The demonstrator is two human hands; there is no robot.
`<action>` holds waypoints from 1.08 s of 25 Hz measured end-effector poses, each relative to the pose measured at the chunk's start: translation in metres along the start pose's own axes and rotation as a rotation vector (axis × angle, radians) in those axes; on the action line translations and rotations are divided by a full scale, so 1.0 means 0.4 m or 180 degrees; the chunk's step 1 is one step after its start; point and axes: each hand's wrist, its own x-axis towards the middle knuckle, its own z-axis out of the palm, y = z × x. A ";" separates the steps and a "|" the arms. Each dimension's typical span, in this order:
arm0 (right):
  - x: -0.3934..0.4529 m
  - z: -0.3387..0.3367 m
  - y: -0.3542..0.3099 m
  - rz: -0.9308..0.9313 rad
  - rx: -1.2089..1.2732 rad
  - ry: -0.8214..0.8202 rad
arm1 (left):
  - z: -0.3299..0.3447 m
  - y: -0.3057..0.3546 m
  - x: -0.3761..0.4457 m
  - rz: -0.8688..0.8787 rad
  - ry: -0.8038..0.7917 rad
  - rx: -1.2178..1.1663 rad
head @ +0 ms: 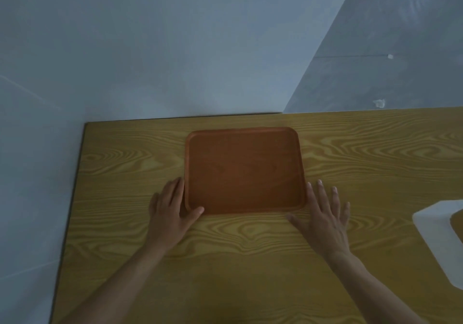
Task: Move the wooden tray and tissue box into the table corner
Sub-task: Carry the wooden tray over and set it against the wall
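On the far left part of the table (250, 261), the wooden tray (244, 171) is lying flat, near the far edge but well short of the left edge, so I am judging it not yet in the corner. The tray is empty.

I am seeing the left hand (170, 216) resting against the tray's near-left corner: its fingers (178, 188) are lying along the left rim and the thumb is hooking over the near rim. They are spread and not clamped on anything. The right hand (323, 218) is lying flat on the table just beside the near-right corner, fingers apart, holding nothing; whether it is touching the rim I cannot tell.

The tissue box (436, 238) is sitting well apart, at the right border of the view and partly cut off.

Risks I am noting from here:

- The left hand is lying between the tray and the corner. A push leftward is likely to be blocked by it.
- A push from the right hand alone, low on one corner, is likely to rotate the tray rather than slide it straight.
- The table's left edge has a gap beside it; an overshoot could carry the tray's rim past that edge.
- The tissue box is mostly out of view, so a reach for it is starting blind.
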 end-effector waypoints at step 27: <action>0.136 -0.073 -0.044 0.0471 0.0481 -0.0100 | -0.036 0.018 0.109 -0.0454 -0.0527 0.0219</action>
